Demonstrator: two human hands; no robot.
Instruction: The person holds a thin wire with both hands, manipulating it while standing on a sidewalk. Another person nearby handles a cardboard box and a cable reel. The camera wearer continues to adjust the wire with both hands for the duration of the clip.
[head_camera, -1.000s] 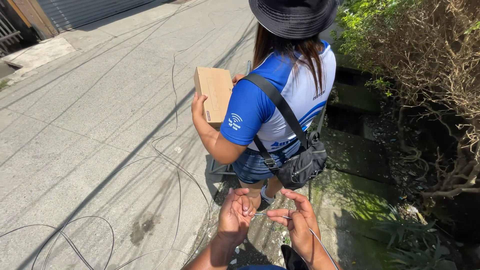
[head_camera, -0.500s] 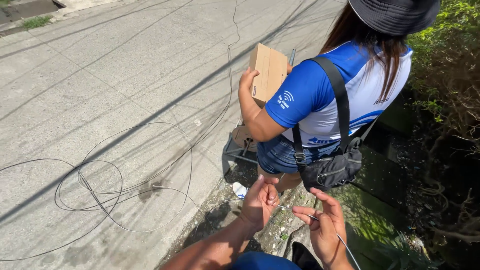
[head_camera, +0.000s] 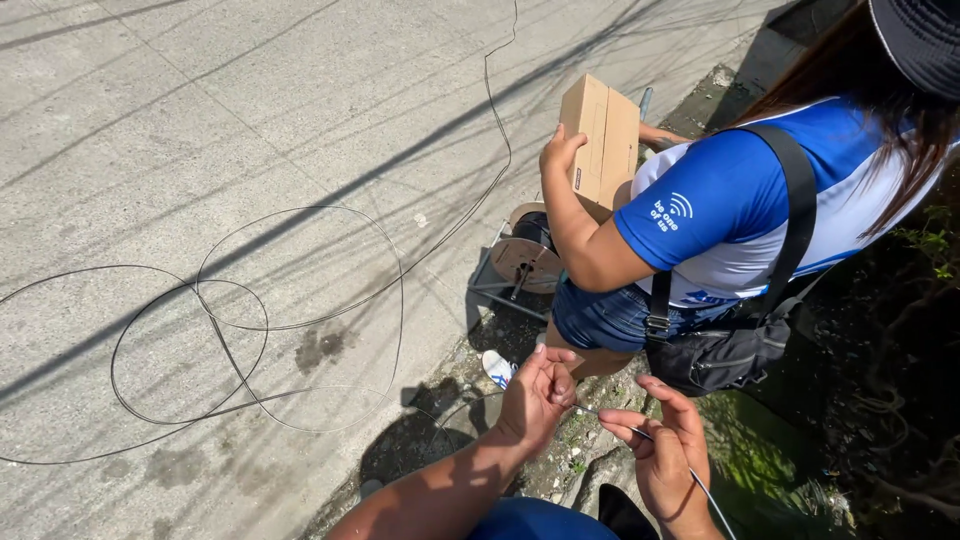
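Note:
My left hand (head_camera: 537, 392) pinches a thin dark cable (head_camera: 592, 411) at its fingertips. That same cable runs through my right hand (head_camera: 662, 445), just to the right, and trails down past my wrist. Both hands hover over the rough kerb edge at the bottom centre of the head view. Directly in front stands another person in a blue and white shirt (head_camera: 740, 210), back turned, with a brown cardboard box (head_camera: 602, 142) held up in one hand. A cable reel (head_camera: 527, 257) on a metal stand sits on the ground by that person's legs.
Loose loops of black cable (head_camera: 250, 330) lie spread over the concrete road on the left. The person carries a black bag (head_camera: 730, 350) on a shoulder strap. Dark ditch and plants (head_camera: 880, 400) fill the right side.
The view has tilted down and left, showing more cable loops and the reel. My hands have stayed close together on the cable, and the person keeps the box raised.

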